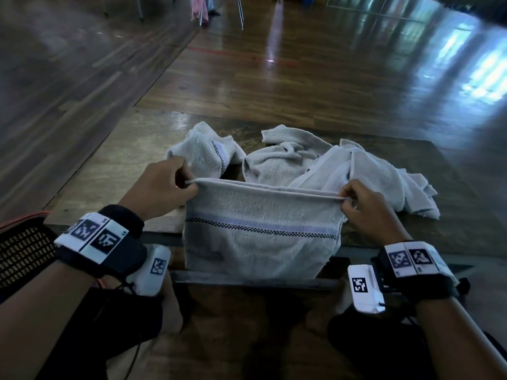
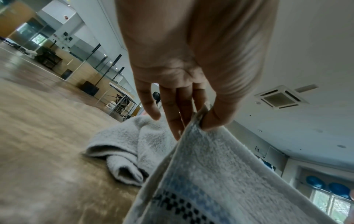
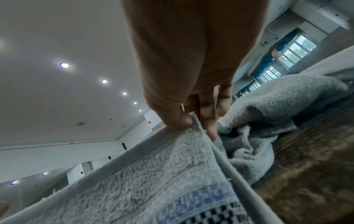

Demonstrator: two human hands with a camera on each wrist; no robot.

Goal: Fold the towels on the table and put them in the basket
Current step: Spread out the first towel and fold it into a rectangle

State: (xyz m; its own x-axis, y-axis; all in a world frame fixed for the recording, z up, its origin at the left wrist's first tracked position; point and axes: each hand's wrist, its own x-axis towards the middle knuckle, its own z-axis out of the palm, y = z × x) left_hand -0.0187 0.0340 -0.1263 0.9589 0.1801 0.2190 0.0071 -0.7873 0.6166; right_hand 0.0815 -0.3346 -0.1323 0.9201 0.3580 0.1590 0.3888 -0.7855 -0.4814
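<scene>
A grey towel (image 1: 260, 237) with a blue and black checked stripe hangs doubled over the table's near edge. My left hand (image 1: 189, 185) pinches its upper left corner between thumb and fingers (image 2: 212, 119). My right hand (image 1: 344, 200) pinches the upper right corner the same way (image 3: 180, 121). Both layers' top edges are held together and stretched level between the hands. The same towel fills the lower part of the left wrist view (image 2: 220, 181) and the right wrist view (image 3: 153, 181). The basket (image 1: 24, 250), dark mesh with an orange rim, sits low at the left beside my left wrist.
Behind the held towel lie crumpled grey towels: one at the left (image 1: 204, 152), one in the middle (image 1: 277, 160), one spread to the right (image 1: 384, 179). The wooden table (image 1: 109, 165) is bare at the left. Beyond it stretches a shiny wooden floor (image 1: 301, 64).
</scene>
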